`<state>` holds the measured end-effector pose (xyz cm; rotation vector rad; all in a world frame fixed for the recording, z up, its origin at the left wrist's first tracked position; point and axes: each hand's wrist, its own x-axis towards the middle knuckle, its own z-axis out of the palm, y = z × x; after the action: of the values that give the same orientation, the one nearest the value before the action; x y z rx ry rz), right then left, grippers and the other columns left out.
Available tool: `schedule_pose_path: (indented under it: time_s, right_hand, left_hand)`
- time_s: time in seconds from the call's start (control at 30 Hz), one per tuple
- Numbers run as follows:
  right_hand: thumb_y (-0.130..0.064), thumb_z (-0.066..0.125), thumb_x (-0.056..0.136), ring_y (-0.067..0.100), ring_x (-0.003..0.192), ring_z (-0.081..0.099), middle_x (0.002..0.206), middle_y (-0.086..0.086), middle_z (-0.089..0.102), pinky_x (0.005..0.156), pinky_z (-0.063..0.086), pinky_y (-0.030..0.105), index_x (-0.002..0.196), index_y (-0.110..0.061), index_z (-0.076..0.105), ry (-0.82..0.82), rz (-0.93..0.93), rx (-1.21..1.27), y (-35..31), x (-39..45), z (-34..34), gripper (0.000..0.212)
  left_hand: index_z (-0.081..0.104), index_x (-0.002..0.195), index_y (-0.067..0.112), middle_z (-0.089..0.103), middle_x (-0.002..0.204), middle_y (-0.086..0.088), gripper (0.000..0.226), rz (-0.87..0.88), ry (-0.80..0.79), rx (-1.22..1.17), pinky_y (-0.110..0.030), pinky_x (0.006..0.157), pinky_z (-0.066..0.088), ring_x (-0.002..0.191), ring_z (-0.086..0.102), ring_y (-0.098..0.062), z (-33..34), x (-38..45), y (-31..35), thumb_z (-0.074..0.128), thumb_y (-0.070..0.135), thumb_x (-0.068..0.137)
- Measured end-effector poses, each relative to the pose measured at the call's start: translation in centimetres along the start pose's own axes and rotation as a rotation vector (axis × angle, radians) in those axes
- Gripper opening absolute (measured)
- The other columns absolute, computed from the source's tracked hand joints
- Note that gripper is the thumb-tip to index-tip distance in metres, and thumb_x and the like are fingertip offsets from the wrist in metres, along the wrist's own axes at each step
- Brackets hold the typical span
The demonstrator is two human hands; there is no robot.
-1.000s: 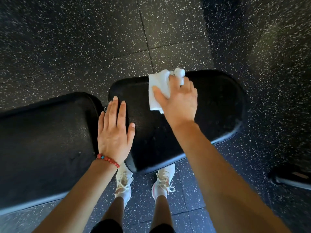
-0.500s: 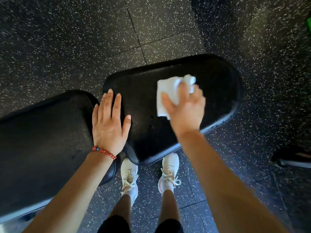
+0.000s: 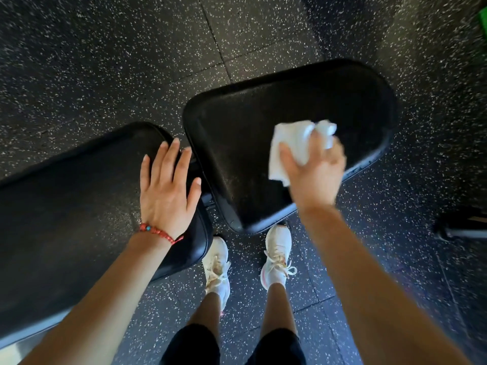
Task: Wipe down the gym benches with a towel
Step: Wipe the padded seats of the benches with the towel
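Head view: I see right hand (image 3: pixel 315 175) gripping a crumpled white towel (image 3: pixel 295 147), pressed on the black seat pad (image 3: pixel 263 133). Left hand (image 3: pixel 167 191) rests flat, fingers spread, on the longer pad (image 3: pixel 66 206).

A: Place type?
B: Gym. Black rubber floor tiles (image 3: pixel 131 61) with white flecks, seams visible between tiles.
A: Equipment?
B: Two black padded bench pads, the seat pad (image 3: pixel 263 127) and the long back pad (image 3: pixel 66 206), set end to end with a narrow gap. Textured vinyl, rounded corners.
A: Anything else?
B: Person in white running shoes (image 3: pixel 276 251) and black shorts (image 3: pixel 274 346). Dark metal bar (image 3: pixel 463 227) at right edge, blurry, can't identify. Green patch (image 3: pixel 481 25) top right, unclear.
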<state>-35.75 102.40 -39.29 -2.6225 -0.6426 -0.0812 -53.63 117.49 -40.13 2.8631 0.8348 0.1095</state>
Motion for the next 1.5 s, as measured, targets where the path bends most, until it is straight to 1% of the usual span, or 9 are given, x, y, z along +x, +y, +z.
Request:
schedule_pose_path:
  time_s: [0.27,0.47,0.63,0.77,0.87,1.03,1.2,1.33,1.5]
  right_hand:
    - [-0.045,0.055,0.079,0.030,0.060,0.051,0.070,0.016,0.055,0.055,0.042,0.033,0.097,-0.012,0.044,0.031,-0.219,0.000,-2.1,-4.6,0.3,0.038]
    - [-0.049,0.058,0.080,0.036,0.091,0.052,0.102,0.021,0.053,0.080,0.047,0.045,0.123,-0.001,0.045,0.130,0.594,0.255,2.2,-2.6,-1.7,0.066]
    - [-0.047,0.060,0.083,0.032,0.107,0.049,0.121,0.020,0.050,0.091,0.043,0.039,0.138,-0.004,0.030,0.155,0.890,0.437,0.1,-6.9,-1.0,0.076]
    - [-0.045,0.063,0.082,0.032,0.106,0.052,0.118,0.019,0.054,0.090,0.042,0.033,0.132,-0.004,0.038,0.189,1.053,0.519,-0.6,-7.3,-0.8,0.069]
    - [-0.057,0.059,0.076,0.030,0.097,0.057,0.110,0.016,0.058,0.083,0.047,0.037,0.123,-0.004,0.043,0.319,1.082,0.554,1.9,-3.9,-0.6,0.072]
    - [-0.045,0.061,0.084,0.021,0.099,0.055,0.113,0.010,0.056,0.069,0.029,0.010,0.122,-0.004,0.044,0.255,0.971,0.389,8.4,4.2,-2.9,0.059]
    - [-0.042,0.062,0.084,0.027,0.110,0.050,0.123,0.018,0.051,0.084,0.028,0.011,0.133,0.001,0.037,0.120,0.753,0.336,8.6,3.6,-3.5,0.070]
    - [-0.042,0.065,0.082,0.035,0.099,0.051,0.113,0.021,0.051,0.085,0.042,0.036,0.121,-0.001,0.047,0.065,0.707,0.306,6.9,1.2,-3.6,0.060]
    - [-0.040,0.062,0.082,0.042,0.093,0.052,0.112,0.027,0.054,0.080,0.046,0.049,0.109,0.003,0.053,0.088,0.484,0.189,8.2,5.6,-3.2,0.051]
  left_hand:
    - [0.046,0.134,0.001,0.040,0.143,-0.020,0.049,0.072,0.007,-0.036,-0.053,0.110,0.022,0.133,0.034,-0.036,-0.5,0.6,1.4,0.039,0.028,0.094]
    - [0.045,0.135,0.003,0.038,0.145,-0.019,0.051,0.236,-0.014,-0.101,-0.051,0.109,0.022,0.134,0.032,-0.034,-0.4,2.8,6.0,0.042,0.029,0.092]
    - [0.044,0.136,0.005,0.038,0.146,-0.017,0.051,0.290,-0.046,-0.115,-0.051,0.109,0.022,0.135,0.032,-0.033,0.5,4.6,9.7,0.042,0.030,0.091]
    - [0.043,0.137,0.006,0.036,0.147,-0.017,0.053,0.324,-0.092,-0.091,-0.053,0.108,0.023,0.136,0.032,-0.034,1.5,5.1,11.4,0.040,0.031,0.091]
    - [0.043,0.138,0.007,0.034,0.148,-0.016,0.053,0.334,-0.120,-0.045,-0.053,0.109,0.022,0.136,0.031,-0.034,1.8,5.0,11.6,0.039,0.032,0.092]
    - [0.042,0.138,0.007,0.034,0.148,-0.017,0.054,0.320,-0.133,-0.030,-0.054,0.110,0.020,0.136,0.030,-0.034,1.8,5.0,11.7,0.039,0.033,0.091]
    - [0.043,0.137,0.007,0.034,0.148,-0.016,0.053,0.302,-0.141,-0.027,-0.053,0.110,0.019,0.136,0.030,-0.034,1.6,5.0,11.9,0.040,0.032,0.091]
    - [0.042,0.138,0.008,0.034,0.148,-0.016,0.053,0.302,-0.146,-0.015,-0.052,0.110,0.018,0.136,0.030,-0.033,1.5,5.1,12.0,0.040,0.032,0.090]
    - [0.041,0.137,0.009,0.035,0.147,-0.016,0.053,0.290,-0.134,-0.023,-0.050,0.111,0.017,0.135,0.030,-0.033,1.6,5.2,12.0,0.041,0.033,0.089]
